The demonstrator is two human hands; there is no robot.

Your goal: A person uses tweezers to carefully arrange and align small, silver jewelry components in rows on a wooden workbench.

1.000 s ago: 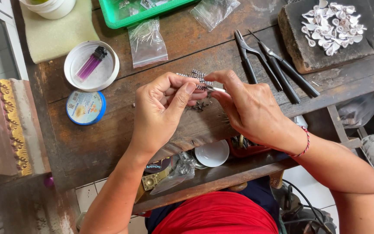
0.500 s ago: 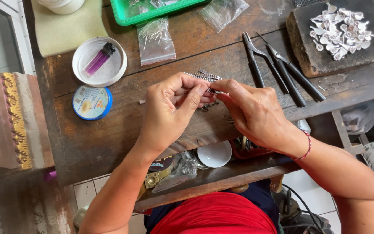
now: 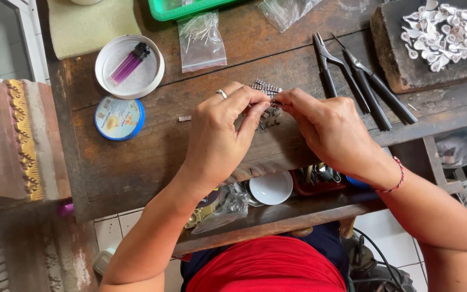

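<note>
My left hand (image 3: 220,130), with a ring on one finger, and my right hand (image 3: 328,127) meet fingertip to fingertip above the dark wooden workbench (image 3: 136,167). Both pinch a small silver metal piece (image 3: 273,103) between thumb and fingers. Just beneath and beyond the fingertips lies a little pile of similar small silver parts (image 3: 265,86). One stray silver part (image 3: 184,118) lies on the wood to the left of my left hand. A red thread bracelet circles my right wrist.
Two black pliers (image 3: 352,75) lie to the right. A dark block with several silver leaf shapes (image 3: 441,32) sits far right. A white lid with a purple lighter (image 3: 129,66), a blue round tin (image 3: 119,118), plastic bags (image 3: 201,40), a green tray and a lower shelf with a white dish (image 3: 270,187) surround.
The camera view has shifted slightly. My hands stay together on the small piece, with the fingers working closer over it.
</note>
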